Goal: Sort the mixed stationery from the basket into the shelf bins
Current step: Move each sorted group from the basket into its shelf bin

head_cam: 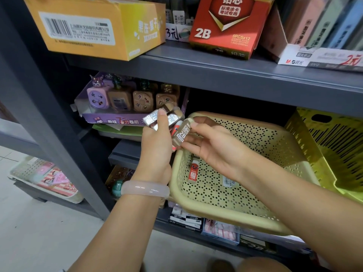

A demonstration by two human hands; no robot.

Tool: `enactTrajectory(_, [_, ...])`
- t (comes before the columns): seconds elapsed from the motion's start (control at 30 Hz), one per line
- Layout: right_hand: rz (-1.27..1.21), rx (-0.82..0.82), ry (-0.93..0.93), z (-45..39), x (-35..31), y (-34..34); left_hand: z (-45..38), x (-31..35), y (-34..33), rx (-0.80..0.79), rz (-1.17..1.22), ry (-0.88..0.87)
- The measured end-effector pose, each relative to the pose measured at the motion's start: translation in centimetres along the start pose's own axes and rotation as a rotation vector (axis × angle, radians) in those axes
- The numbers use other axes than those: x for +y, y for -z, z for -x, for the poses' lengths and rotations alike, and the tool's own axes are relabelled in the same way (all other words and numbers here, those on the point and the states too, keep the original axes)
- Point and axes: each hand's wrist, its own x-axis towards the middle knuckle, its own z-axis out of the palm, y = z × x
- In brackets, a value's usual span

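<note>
While the basket sits tilted on the lower shelf with little left in it, the head view, the only one given, shows both hands raised just above its near-left rim. The left hand is closed round a small stack of silver 2B erasers, the thumb pressed on top of the stack. The right hand pinches one more 2B eraser between thumb at its upper end and fingers at its lower end. This eraser is held with its long axis running steeply, upper end tipped toward the shelf, and it lies just beside the stack, immediately to the right of the left hand, so the left hand is by far the nearer receiver. A red-capped item is partly seen between the two hands; which hand holds it cannot be told. In the basket a red-and-white eraser lies on the floor below the right wrist, with a small labelled piece near it, half hidden by the forearm. A red 2B box stands on the upper shelf, well above both hands. The step in hand is judged to be gathering like erasers before binning; the coming move probably turns on laying the pinched eraser leftward, parallel against the stack.
</note>
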Motion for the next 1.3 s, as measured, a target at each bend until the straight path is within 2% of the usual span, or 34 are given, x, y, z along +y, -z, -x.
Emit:
enactTrajectory(0.2, [-0.035,-0.019,-0.066,0.4,-0.3,0.8,-0.1,0.2,0.3,0.002,-0.028,-0.027])
enactTrajectory(0.27, [0.033,0.072,-0.065,0.5,-0.8,1.6,-0.2,0.2,0.5,0.023,-0.056,-0.016])
enactTrajectory(0.33, [0.288,0.260,-0.056,0.3,-1.3,2.9,-0.4,0.2,0.7,0.038,-0.074,-0.012])
enactTrajectory(0.43, [0.634,0.490,-0.161,-0.5,-1.5,4.8,-0.5,0.0,0.7,0.054,-0.114,0.007])
enactTrajectory(0.57, [0.771,0.545,-0.342,-2.1,-0.4,5.3,-0.4,-0.2,0.6,0.047,-0.112,0.011])
enactTrajectory(0.73, [0.765,0.576,-0.387,-3.3,1.0,5.3,0.0,-0.2,0.3,0.028,-0.096,-0.022])
enactTrajectory(0.97, [0.742,0.559,-0.334,-2.8,0.7,5.4,0.6,-0.2,0.1,-0.026,-0.071,-0.067])
enactTrajectory(1.07, [0.819,0.557,-0.212,-2.3,-0.2,4.8,0.7,-0.1,0.1,-0.044,-0.057,-0.077])
enactTrajectory(1.2, [0.637,0.277,0.094,-1.2,-1.3,2.2,0.6,-0.4,0.0,-0.071,-0.044,-0.103])
enactTrajectory(1.3, [0.688,0.175,0.203,-0.8,-1.4,0.3,0.4,-0.5,0.1,-0.073,-0.099,-0.139])
